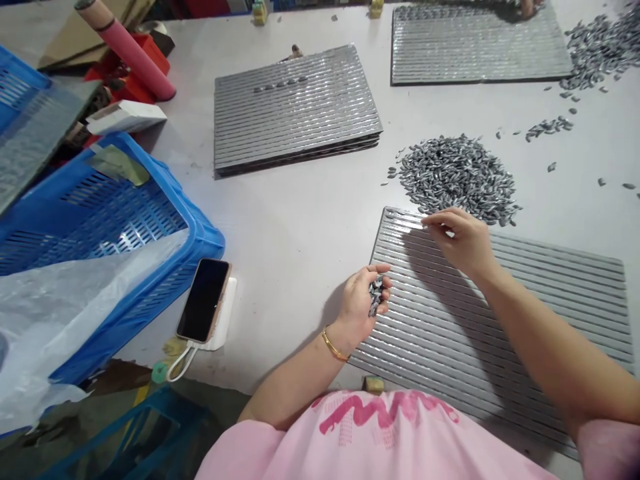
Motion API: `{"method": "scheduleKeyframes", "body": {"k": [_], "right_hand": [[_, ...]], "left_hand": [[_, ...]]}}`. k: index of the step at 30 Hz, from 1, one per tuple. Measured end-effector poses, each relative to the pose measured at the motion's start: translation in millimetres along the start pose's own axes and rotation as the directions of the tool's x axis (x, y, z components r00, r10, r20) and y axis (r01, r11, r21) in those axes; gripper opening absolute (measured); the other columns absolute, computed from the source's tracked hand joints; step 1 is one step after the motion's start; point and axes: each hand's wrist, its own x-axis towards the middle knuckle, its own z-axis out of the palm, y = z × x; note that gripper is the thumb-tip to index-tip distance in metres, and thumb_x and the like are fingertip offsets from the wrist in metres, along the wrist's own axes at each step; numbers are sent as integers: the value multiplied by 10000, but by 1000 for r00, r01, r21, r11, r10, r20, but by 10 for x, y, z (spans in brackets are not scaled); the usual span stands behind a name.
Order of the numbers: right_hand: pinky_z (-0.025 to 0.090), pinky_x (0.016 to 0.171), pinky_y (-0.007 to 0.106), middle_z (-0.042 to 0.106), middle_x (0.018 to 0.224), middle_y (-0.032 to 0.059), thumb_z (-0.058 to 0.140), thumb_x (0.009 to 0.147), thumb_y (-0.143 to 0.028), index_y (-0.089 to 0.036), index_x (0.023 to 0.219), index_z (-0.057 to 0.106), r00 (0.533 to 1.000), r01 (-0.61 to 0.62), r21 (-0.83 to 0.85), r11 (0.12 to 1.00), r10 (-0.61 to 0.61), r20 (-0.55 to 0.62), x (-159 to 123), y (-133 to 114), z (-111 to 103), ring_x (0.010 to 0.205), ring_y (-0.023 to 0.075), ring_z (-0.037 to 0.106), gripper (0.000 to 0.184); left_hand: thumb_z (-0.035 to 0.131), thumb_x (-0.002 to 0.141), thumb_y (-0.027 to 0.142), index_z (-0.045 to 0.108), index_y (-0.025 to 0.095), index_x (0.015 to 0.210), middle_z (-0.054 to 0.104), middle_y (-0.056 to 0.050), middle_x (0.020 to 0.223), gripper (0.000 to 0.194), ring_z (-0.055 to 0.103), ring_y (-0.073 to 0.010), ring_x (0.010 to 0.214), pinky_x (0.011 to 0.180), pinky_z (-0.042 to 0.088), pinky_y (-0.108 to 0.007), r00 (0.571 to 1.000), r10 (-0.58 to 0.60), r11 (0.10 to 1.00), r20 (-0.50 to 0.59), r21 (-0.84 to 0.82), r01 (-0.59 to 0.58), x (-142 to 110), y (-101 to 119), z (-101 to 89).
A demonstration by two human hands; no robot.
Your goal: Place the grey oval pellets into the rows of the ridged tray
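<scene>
My left hand (361,293) is curled around several small grey spindle-shaped pieces (375,295), at the left edge of a grey ridged board (555,287). Over the board's top rows, my right hand (463,240) has thumb and forefinger pinched together. Whatever lies between those fingertips is too small to make out. A few grey pieces appear to lie in the board's top groove, left of my right fingertips. Just beyond that hand, a large heap of the same grey pieces (455,175) rests on the white table (295,233).
Stacked ridged boards (300,113) lie at the back left. Another person's hand (529,7) is over a far board (480,50), beside a second heap (607,43). At left are a blue crate (200,233) with plastic sheeting, a phone (204,300) with a white cable, and a pink roll (137,60).
</scene>
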Motion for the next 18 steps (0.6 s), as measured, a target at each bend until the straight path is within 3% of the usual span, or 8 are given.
{"method": "scheduleKeyframes", "body": {"k": [5, 8, 14, 18], "right_hand": [[527, 711, 344, 728, 937, 80, 506, 920, -234, -245, 902, 735, 990, 139, -241, 961, -134, 39, 232, 167, 174, 846, 218, 681, 230], [531, 718, 344, 728, 946, 82, 508, 925, -226, -239, 922, 731, 984, 178, -297, 938, -171, 52, 250, 195, 249, 861, 220, 681, 224], [535, 803, 378, 727, 968, 87, 481, 938, -228, -232, 908, 739, 956, 288, -315, 904, -255, 142, 238, 230, 195, 934, 234, 658, 260], [527, 800, 375, 727, 964, 87, 494, 927, -234, -229, 892, 747, 964, 247, -258, 934, -211, 160, 265, 226, 151, 918, 231, 652, 256]], "left_hand": [[647, 779, 244, 596, 176, 958, 600, -9, 788, 198, 506, -72, 576, 407, 279, -165, 1000, 18, 998, -15, 55, -17, -11, -3, 17], [677, 781, 256, 608, 169, 933, 590, -8, 788, 188, 502, -66, 584, 409, 276, -161, 1000, 6, 997, -9, 71, -5, -3, -4, 15], [659, 785, 267, 669, 136, 985, 603, -33, 815, 239, 512, -70, 600, 410, 285, -172, 999, -10, 999, 33, 36, 8, 20, -11, -21], [632, 776, 236, 658, 134, 1015, 631, -47, 831, 261, 527, -78, 600, 411, 298, -178, 999, -3, 999, 35, 40, 1, 22, -13, -25]]}}
